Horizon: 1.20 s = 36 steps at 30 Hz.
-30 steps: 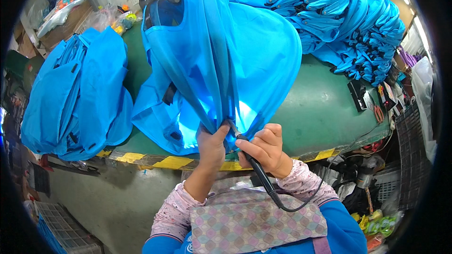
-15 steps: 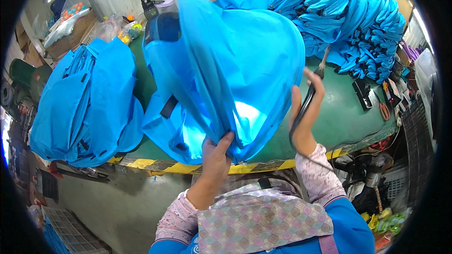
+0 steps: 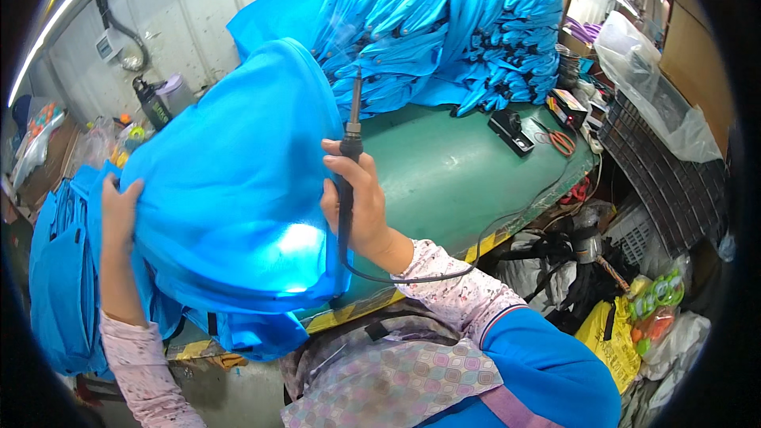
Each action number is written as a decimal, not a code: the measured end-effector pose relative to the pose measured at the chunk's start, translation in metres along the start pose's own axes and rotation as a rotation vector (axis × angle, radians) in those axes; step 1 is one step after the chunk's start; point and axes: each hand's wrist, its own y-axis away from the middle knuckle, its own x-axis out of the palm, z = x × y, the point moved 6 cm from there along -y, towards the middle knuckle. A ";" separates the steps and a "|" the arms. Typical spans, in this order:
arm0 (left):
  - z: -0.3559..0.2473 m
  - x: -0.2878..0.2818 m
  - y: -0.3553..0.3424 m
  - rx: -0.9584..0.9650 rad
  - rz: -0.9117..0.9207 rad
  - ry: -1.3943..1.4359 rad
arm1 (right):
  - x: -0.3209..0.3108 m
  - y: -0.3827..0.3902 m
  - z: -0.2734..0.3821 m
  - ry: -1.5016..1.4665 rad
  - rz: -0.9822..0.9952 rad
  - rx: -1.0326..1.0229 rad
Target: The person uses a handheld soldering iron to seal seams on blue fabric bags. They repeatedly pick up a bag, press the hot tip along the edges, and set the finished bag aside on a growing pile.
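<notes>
Now the left hand (image 3: pixel 119 210) touches the blue fabric (image 3: pixel 230 143) farther left.

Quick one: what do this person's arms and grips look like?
Left grip and right grip: both bare, no gloves seen. Left sleeve is pale pink with small dark flecks; right lower sleeve matches, meeting a bright blue upper sleeve at a thin dark-and-reddish trim.

Left hand (image 3: pixel 119 210) at the edge of a blue fabric piece (image 3: pixel 226 150), right hand (image 3: pixel 366 210) holding a soldering iron (image 3: pixel 353 131) tip-up, bunched blue fabric (image 3: pixel 444 24) beyond the hands, green tabletop (image 3: pixel 444 170).
</notes>
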 end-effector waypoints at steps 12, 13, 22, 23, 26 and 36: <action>-0.210 -0.119 -0.039 0.600 0.244 0.124 | -0.082 -0.097 0.027 0.030 -0.107 -0.195; -0.220 -0.121 -0.038 0.631 0.282 0.127 | -0.070 -0.097 0.025 0.027 -0.019 -0.246; -0.235 -0.053 0.045 0.516 0.089 0.218 | 0.018 -0.025 0.041 -0.205 0.151 -0.063; -0.234 -0.037 0.085 0.374 0.374 0.373 | 0.020 -0.025 0.028 -0.120 0.109 -0.089; -0.195 0.001 0.256 0.256 1.712 0.363 | 0.028 -0.025 0.018 -0.070 0.109 0.036; -0.121 0.148 0.296 -0.691 0.261 1.546 | 0.022 -0.006 0.007 -0.015 0.039 0.202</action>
